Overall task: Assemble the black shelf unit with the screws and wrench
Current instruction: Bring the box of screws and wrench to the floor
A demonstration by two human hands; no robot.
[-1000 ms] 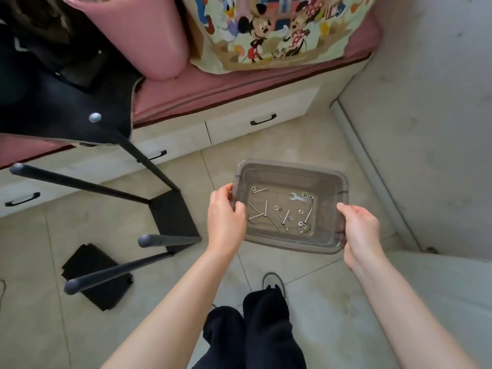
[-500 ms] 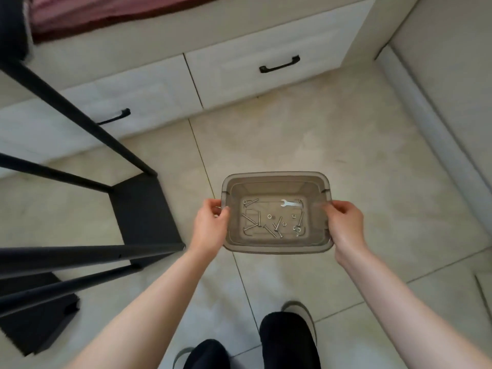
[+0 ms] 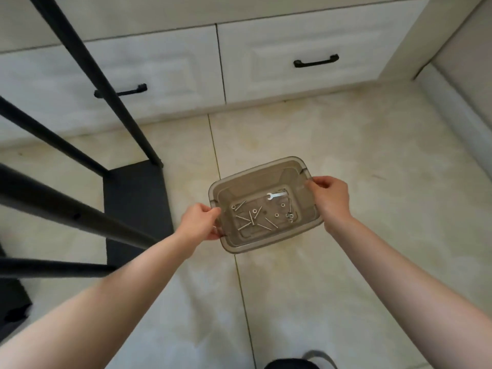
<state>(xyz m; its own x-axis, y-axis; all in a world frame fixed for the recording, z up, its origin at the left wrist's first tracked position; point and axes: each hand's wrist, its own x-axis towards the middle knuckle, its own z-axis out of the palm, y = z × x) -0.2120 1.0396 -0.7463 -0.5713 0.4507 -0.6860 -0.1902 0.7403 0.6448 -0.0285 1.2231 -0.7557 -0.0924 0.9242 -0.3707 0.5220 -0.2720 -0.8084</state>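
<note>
Nearest, a dark shoe tip (image 3: 318,359) is cut off by the bottom edge. Beyond it, the left hand (image 3: 198,222) and right hand (image 3: 330,197) each curl round an end rim of the translucent grey plastic tub (image 3: 306,233), whose floor holds loose silver screws (image 3: 249,218), washers too small to count, and a small silver wrench (image 3: 275,195). Left, the black metal shelf unit (image 3: 135,201) lies on the tiled floor (image 3: 359,145), its tubes running out of view, before white drawers (image 3: 306,57).

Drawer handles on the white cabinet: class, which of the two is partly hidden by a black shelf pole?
The left drawer handle: a black shelf pole crosses its left end. The right drawer handle shows whole.
</note>
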